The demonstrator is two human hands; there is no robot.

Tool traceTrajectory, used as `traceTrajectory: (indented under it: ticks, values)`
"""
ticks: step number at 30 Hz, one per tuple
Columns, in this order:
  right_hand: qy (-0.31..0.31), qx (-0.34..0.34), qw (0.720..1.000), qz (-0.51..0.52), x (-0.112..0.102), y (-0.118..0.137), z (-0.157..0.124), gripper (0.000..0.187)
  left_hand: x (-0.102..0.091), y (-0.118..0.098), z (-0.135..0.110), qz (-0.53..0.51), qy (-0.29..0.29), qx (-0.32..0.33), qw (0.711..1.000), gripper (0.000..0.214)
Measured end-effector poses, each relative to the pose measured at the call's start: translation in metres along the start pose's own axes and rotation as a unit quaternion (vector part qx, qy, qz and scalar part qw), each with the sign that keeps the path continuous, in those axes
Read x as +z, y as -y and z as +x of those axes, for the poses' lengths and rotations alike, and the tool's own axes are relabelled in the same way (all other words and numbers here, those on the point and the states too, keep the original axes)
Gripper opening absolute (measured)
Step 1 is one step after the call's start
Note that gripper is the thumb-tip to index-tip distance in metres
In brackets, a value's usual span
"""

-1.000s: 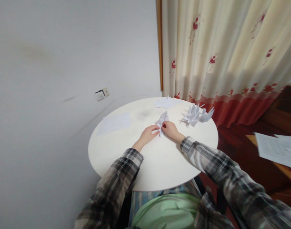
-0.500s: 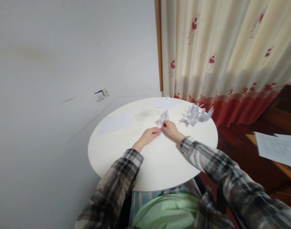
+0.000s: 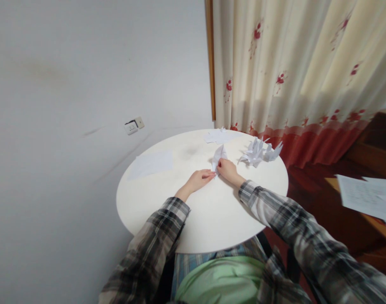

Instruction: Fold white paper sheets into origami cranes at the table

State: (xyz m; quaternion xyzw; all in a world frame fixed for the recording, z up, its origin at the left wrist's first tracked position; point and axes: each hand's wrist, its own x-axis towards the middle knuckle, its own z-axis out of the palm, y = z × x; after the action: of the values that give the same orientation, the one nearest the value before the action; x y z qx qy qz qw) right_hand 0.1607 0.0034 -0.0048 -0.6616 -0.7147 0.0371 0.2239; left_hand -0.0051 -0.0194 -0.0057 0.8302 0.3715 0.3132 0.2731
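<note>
A small folded white paper [image 3: 219, 154] rises between my hands near the middle of the round table. My right hand [image 3: 228, 169] is closed on its right side, fingers curled in a pinch. From the left, my left hand [image 3: 199, 180] presses its fingertips together at the paper's lower end. The lower folds are partly covered by my fingers. Several folded paper shapes with pointed tips [image 3: 255, 153] stand clustered to the right of my right hand.
The round white table [image 3: 208, 223] stands against the wall. A flat sheet [image 3: 153, 164] lies at its left, and more papers [image 3: 220, 136] lie at the back. A floral curtain [image 3: 281, 63] hangs behind. Printed sheets [image 3: 363, 196] rest on wooden furniture at right.
The folded paper and my right hand have shifted slightly to the right and away from me. My left hand stays almost in place at the lower end.
</note>
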Motion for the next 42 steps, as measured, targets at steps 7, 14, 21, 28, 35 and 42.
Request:
traceTrajectory:
  ticks: [7,14,21,28,35,42]
  values:
    - [0.0,0.002,1.0,0.007,-0.001,-0.002,0.001,0.021,0.001,-0.007,-0.001,0.0,-0.009,-0.002,1.0,0.025]
    - [-0.006,0.003,1.0,0.012,0.0,-0.003,0.001,0.02,0.001,-0.001,0.001,0.061,-0.023,0.031,0.997,0.024]
    - [-0.009,0.007,1.0,0.015,0.0,-0.004,0.002,0.02,0.003,-0.004,0.0,0.12,-0.028,0.036,0.992,0.025]
    - [-0.006,0.009,1.0,0.018,-0.001,-0.004,0.002,0.022,0.003,-0.006,-0.002,0.159,-0.032,0.045,0.986,0.027]
    - [-0.006,0.009,1.0,0.013,-0.001,-0.003,0.001,0.022,0.002,-0.015,-0.003,0.26,-0.015,0.065,0.963,0.025]
    - [-0.009,0.009,1.0,0.012,-0.001,-0.004,0.002,0.02,0.004,-0.012,-0.004,0.239,-0.042,0.067,0.968,0.025]
